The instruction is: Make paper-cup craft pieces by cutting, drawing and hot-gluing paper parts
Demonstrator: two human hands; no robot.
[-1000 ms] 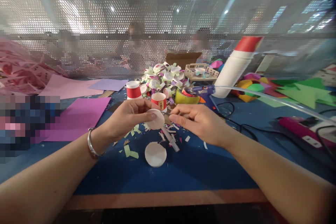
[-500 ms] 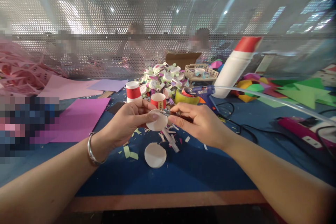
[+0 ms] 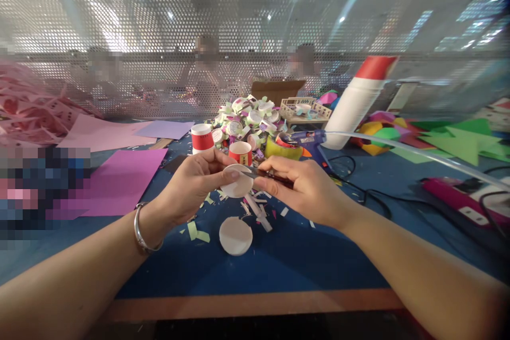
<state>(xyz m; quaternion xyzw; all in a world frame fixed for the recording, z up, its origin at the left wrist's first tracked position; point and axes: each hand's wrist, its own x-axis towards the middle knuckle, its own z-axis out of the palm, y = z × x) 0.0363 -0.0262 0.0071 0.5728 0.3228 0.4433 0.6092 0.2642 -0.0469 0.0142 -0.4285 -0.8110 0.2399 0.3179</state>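
Observation:
My left hand (image 3: 201, 183) pinches a round white paper disc (image 3: 238, 185) between thumb and fingers. Closed around a dark-handled tool with a thin grey metal blade (image 3: 251, 172), my right hand (image 3: 300, 186) is just to the right of the disc. The blade meets the disc's upper right edge; whether it is scissors or a knife I cannot tell. Below, a second white disc (image 3: 236, 236) lies flat on the blue table. Behind my hands stand a red paper cup (image 3: 240, 154) and another red-and-white cup (image 3: 202, 139).
Paper scraps (image 3: 198, 232) and a clear stick (image 3: 258, 212) litter the table (image 3: 311, 271). Further back are a heap of small paper pieces (image 3: 255, 117), a blue glue gun (image 3: 313, 141) with its cable, and a tilted stack of white cups (image 3: 350, 106). Purple paper (image 3: 123, 183) lies left.
The disc in my left hand has shifted very slightly left and the tool's blade sits a little differently at its edge. Everything else looks the same.

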